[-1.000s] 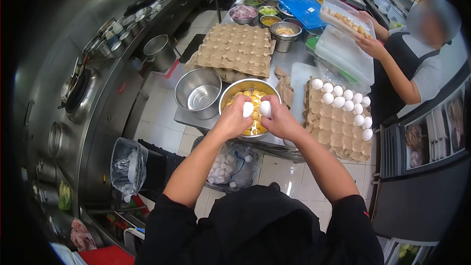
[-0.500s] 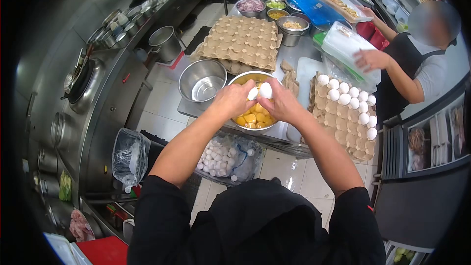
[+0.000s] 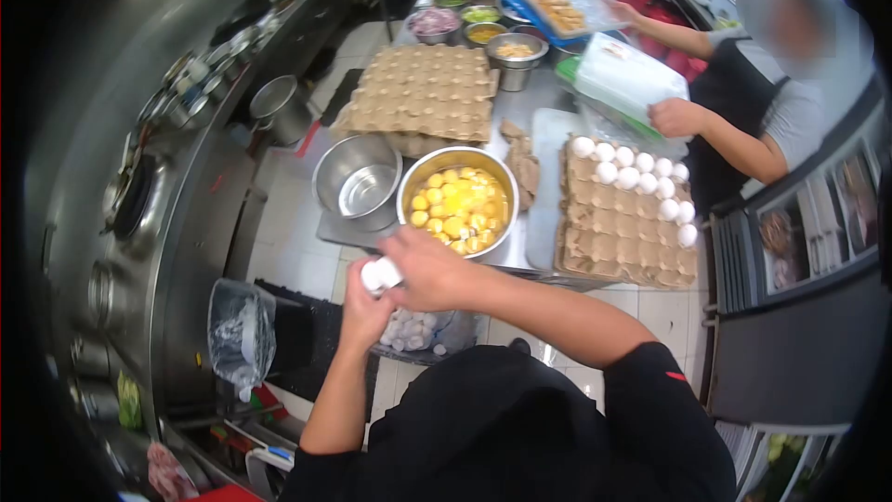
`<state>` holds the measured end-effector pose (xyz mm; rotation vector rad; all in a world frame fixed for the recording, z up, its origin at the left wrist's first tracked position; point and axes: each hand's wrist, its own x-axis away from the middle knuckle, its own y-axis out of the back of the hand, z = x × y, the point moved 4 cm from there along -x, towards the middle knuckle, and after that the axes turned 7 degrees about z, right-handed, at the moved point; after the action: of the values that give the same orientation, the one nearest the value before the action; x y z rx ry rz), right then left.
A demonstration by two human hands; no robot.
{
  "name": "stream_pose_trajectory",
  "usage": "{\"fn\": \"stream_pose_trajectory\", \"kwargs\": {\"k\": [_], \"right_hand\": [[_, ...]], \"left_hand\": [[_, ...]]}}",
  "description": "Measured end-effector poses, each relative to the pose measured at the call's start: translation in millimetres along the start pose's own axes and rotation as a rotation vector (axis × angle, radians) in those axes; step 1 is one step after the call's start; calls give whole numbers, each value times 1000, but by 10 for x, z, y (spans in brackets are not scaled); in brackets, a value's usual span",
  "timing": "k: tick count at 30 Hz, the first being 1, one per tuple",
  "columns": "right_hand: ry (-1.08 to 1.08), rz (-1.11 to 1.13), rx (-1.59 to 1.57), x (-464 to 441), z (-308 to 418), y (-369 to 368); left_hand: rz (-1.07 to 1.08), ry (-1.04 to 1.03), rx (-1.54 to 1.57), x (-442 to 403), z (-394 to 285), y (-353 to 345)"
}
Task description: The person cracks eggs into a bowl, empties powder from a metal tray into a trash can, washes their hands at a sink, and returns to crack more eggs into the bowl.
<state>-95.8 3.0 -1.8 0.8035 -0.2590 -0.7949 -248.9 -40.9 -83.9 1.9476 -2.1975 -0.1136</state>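
White eggshells point(image 3: 379, 275) are pressed between my two hands, off the near left side of the metal bowl of cracked eggs point(image 3: 509, 223). My left hand point(image 3: 364, 316) grips them from below, its fingers closed. From the right, my right hand point(image 3: 427, 270) closes round the same shells, and its fingers overlap the left ones. Many yolks point(image 3: 452, 204) lie in clear egg white inside that bowl. Below my hands, a lined bin holds discarded eggshells point(image 3: 407, 331), partly hidden by my arm. To the right, whole white eggs point(image 3: 626, 178) sit in a cardboard egg tray point(image 3: 613, 237).
A second steel bowl point(image 3: 327, 188) stands left of the yolks. Behind it are stacked egg trays point(image 3: 418, 93). Across the table, a co-worker's hand point(image 3: 678, 117) holds a plastic container point(image 3: 627, 79); their other hand holds a food tray point(image 3: 557, 5). A lined trash bin point(image 3: 242, 316) stands left.
Both hands have moved from over the yolk bowl down and left, toward the shell bin, bringing the shells together. The co-worker's near hand has closed on the container, and their food tray has shifted.
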Motion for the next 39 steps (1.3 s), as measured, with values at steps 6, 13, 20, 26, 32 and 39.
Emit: {"fn": "stream_pose_trajectory", "kwargs": {"k": [6, 13, 20, 26, 32, 39], "right_hand": [[-179, -186, 213, 440, -486, 718], [-690, -412, 842, 2000, -2022, 1874], [-526, -251, 880, 2136, -2472, 1984], [-582, -199, 556, 2083, -2314, 2166], [-382, -802, -1084, 1899, -1931, 1645], [-415, -368, -1082, 1322, -1090, 867]], "left_hand": [[37, -87, -778, 64, -483, 102], [442, -774, -624, -1010, -1400, -2385], [355, -640, -1059, -1864, -1267, -3629], [443, -573, -962, -1971, -1391, -3546], [265, -445, 10, -1450, -1456, -2150], [46, -105, 273, -460, -815, -696]]}}
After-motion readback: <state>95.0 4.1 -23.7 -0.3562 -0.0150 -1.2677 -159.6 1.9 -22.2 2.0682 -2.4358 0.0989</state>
